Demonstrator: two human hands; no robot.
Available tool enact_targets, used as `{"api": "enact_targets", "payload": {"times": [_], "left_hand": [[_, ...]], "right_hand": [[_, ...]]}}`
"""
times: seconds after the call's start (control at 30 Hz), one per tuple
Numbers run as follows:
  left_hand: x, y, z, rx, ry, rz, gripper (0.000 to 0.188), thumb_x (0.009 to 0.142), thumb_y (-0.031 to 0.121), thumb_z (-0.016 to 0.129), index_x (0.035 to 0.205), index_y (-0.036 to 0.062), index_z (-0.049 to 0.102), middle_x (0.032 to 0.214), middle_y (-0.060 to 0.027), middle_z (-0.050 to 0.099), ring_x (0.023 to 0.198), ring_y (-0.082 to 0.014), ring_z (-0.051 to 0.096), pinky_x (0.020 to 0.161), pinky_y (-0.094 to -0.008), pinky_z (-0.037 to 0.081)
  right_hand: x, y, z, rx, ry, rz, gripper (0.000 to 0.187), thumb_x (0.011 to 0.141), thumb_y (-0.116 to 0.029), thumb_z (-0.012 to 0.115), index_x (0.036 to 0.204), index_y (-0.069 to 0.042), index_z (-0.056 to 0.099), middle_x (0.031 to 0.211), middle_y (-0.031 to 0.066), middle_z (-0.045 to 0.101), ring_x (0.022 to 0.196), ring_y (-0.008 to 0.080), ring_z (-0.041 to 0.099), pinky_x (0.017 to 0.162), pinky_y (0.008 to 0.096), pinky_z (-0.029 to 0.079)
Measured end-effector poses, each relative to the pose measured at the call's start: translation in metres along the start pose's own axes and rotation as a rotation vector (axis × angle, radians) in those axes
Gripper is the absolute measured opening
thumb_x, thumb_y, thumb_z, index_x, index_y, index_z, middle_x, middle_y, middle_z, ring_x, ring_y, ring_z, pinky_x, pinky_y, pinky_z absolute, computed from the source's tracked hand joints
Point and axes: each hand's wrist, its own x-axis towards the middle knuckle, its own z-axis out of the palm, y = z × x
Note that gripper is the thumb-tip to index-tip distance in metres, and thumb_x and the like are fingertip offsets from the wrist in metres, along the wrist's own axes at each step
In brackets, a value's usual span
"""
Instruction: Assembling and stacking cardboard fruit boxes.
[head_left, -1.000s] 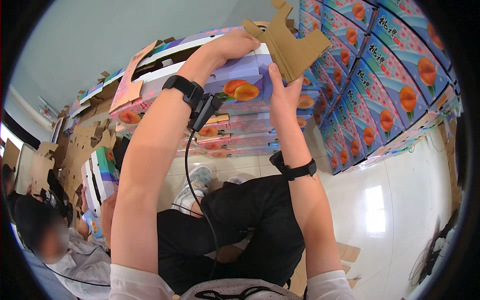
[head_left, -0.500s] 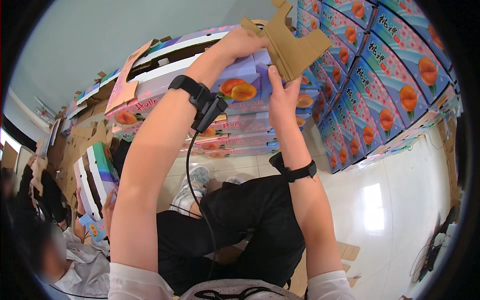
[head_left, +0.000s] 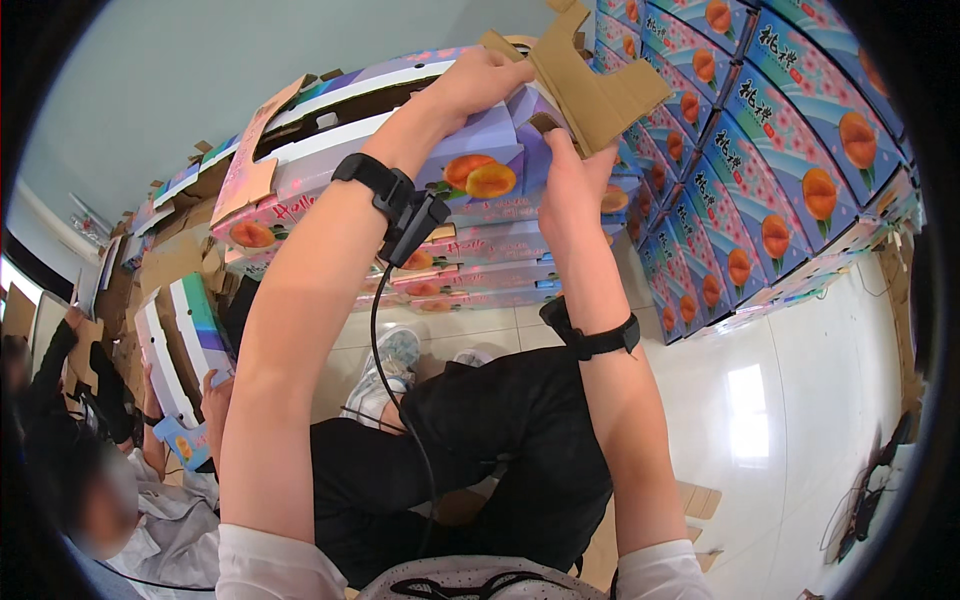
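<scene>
A printed cardboard carton (head_left: 470, 140) with peach pictures lies on top of a stack before me, its top partly open between white strips. At its right end, brown end flaps (head_left: 610, 95) stand out unfolded. My left hand (head_left: 485, 82) is closed at the upper corner of that end, fingers bent over the carton's edge. Lower down, my right hand (head_left: 575, 185) grips the near corner of the carton's end flap, thumb on the near side and the other fingers mostly hidden behind the cardboard.
Tall stacks of blue peach-printed cartons (head_left: 760, 150) rise at the right. More flattened cartons (head_left: 480, 270) lie beneath the one I hold. At the left, a seated person (head_left: 150, 500) holds another carton (head_left: 185, 335). A black cable hangs from my left wrist strap (head_left: 405, 205).
The end flaps have tilted slightly right, and the near corner has opened a little. My right hand has shifted slightly right and down. The other person's carton has moved slightly left.
</scene>
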Motion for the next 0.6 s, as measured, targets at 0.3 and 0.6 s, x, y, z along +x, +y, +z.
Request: {"api": "enact_targets", "payload": {"times": [0.3, 0.6], "left_hand": [[0.000, -0.002, 0.001, 0.003, 0.022, 0.098, 0.040, 0.091, 0.037, 0.069, 0.087, -0.0026, 0.071, 0.077, -0.0035, 0.062, 0.070, -0.0119, 0.052, 0.062, -0.0322, 0.043], [0.001, 0.001, -0.003, 0.098, -0.024, 0.030, 0.042, 0.091, 0.036, 0.070, 0.101, -0.0042, 0.072, 0.090, -0.0052, 0.068, 0.081, -0.0125, 0.059, 0.071, -0.0304, 0.048]], "right_hand": [[0.000, 0.015, -0.007, -0.154, -0.043, -0.077, 0.076, 0.090, -0.018, 0.079, 0.149, -0.005, 0.033, 0.139, 0.0099, 0.051, 0.127, 0.0207, 0.050, 0.110, 0.0363, 0.037], [0.004, 0.002, 0.003, -0.050, 0.021, -0.012, 0.072, 0.087, -0.007, 0.074, 0.146, -0.004, 0.032, 0.142, 0.0109, 0.049, 0.127, 0.0216, 0.051, 0.110, 0.0373, 0.039]]}}
